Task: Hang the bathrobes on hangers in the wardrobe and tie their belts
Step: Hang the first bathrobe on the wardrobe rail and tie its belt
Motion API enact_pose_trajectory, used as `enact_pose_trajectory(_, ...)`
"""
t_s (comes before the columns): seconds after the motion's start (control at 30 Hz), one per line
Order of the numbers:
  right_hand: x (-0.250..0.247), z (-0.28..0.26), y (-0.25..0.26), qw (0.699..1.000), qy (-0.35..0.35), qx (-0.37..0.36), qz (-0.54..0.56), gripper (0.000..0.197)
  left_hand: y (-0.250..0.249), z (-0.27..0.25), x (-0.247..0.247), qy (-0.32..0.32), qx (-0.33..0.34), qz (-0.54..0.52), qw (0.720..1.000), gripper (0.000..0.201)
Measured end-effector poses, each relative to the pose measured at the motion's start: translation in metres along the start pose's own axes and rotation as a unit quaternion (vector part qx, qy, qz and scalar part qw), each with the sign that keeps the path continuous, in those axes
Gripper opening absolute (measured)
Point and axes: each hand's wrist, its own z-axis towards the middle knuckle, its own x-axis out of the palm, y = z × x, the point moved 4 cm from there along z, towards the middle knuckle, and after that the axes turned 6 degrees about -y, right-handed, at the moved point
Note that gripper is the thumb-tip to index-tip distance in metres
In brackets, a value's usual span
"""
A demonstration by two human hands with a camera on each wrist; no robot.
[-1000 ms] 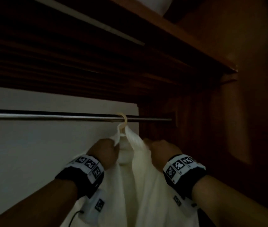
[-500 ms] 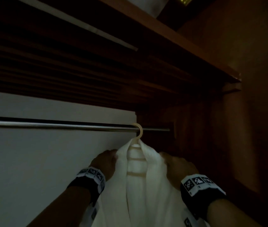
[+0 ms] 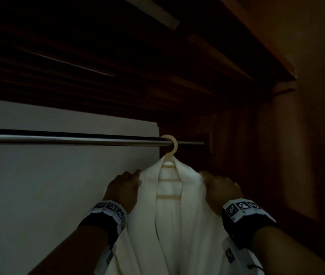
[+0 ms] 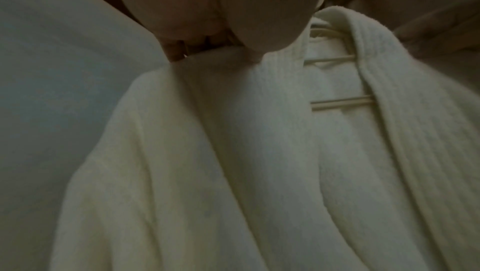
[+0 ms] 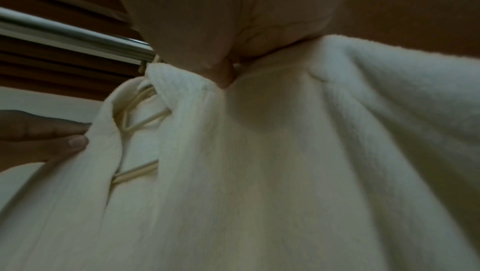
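A white bathrobe (image 3: 177,235) hangs on a cream plastic hanger (image 3: 173,144), whose hook sits over the metal rod (image 3: 68,138) near its right end. My left hand (image 3: 136,178) grips the robe's left shoulder beside the ribbed collar, fingers curled over the top (image 4: 176,49). On the other shoulder my right hand (image 3: 213,181) holds the fabric, its thumb (image 5: 223,74) pressed into the front. The hanger's crossbars (image 4: 340,101) show inside the open collar. No belt is in view.
The wardrobe is dim. A pale back panel (image 3: 48,195) fills the left. A wooden side wall (image 3: 306,155) stands close on the right, and a wooden shelf (image 3: 237,46) runs overhead. Left of the hanger the rod carries nothing.
Both hands have slid from the collar near the hook outward and down to the robe's shoulders. The collar now lies spread over the hanger, and the hook sits a little further right.
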Motion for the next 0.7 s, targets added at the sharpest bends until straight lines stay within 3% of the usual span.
enact_pose_trajectory(0.17, 0.0, -0.007, 0.005, 0.999, -0.023, 0.026, 0.0, 0.041, 0.008, 0.001, 0.006, -0.012, 0.014, 0.017, 1.0, 0.047)
enact_pose_trajectory(0.33, 0.002, -0.019, 0.006, 0.998, -0.03, 0.047, -0.026, 0.049, 0.024, -0.003, 0.006, -0.001, 0.004, 0.007, 1.0, 0.048)
enact_pose_trajectory(0.4, 0.002, -0.025, 0.005, 0.997, -0.021, 0.067, -0.036, 0.056, 0.028, -0.002, 0.005, 0.009, 0.014, 0.015, 1.0, 0.051)
enact_pose_trajectory(0.5, 0.004, -0.044, 0.01, 0.994, -0.012, 0.073, -0.084, 0.08, 0.026, -0.01, 0.012, -0.041, 0.008, 0.033, 0.999, 0.06)
enact_pose_trajectory(0.6, -0.001, -0.089, 0.013, 0.99, 0.04, 0.055, -0.123, 0.094, 0.007, -0.041, 0.023, -0.052, -0.027, -0.031, 0.998, 0.073)
enact_pose_trajectory(0.7, -0.034, -0.148, -0.005, 0.982, 0.086, 0.087, -0.143, 0.086, -0.052, -0.082, 0.02, -0.071, 0.06, -0.078, 0.993, 0.082)
